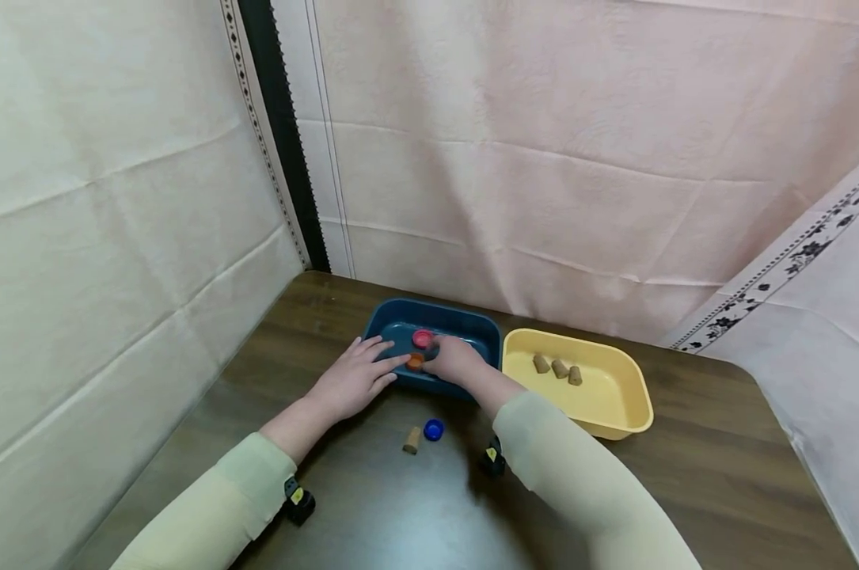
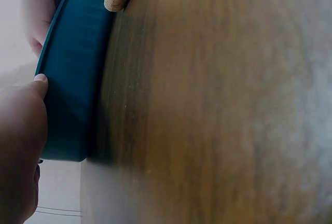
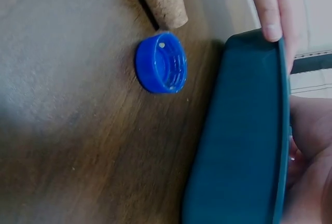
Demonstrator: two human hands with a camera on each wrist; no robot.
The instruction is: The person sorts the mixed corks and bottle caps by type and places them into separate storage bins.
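Note:
My left hand [image 1: 354, 378] rests at the near left of a dark blue tray [image 1: 446, 310], fingers spread over its rim. In the left wrist view its thumb [image 2: 40, 81] touches the rim. My right hand [image 1: 458, 360] reaches into the tray with bent fingers, beside a pink-red bottle cap [image 1: 423, 339] and an orange cap [image 1: 415, 362]. Whether it pinches either one is hard to make out, since the tray wall hides the fingertips in the right wrist view. A blue bottle cap [image 3: 161, 63] and a cork stopper [image 3: 165, 2] lie on the table before the tray.
To the right of the blue tray stands a yellow tray [image 1: 625, 396] with 3 cork stoppers [image 1: 559, 369] in it. Both trays sit near the back edge of the dark wooden table [image 1: 714, 443]. Pale cloth curtains [image 1: 543, 158] hang behind and at the sides.

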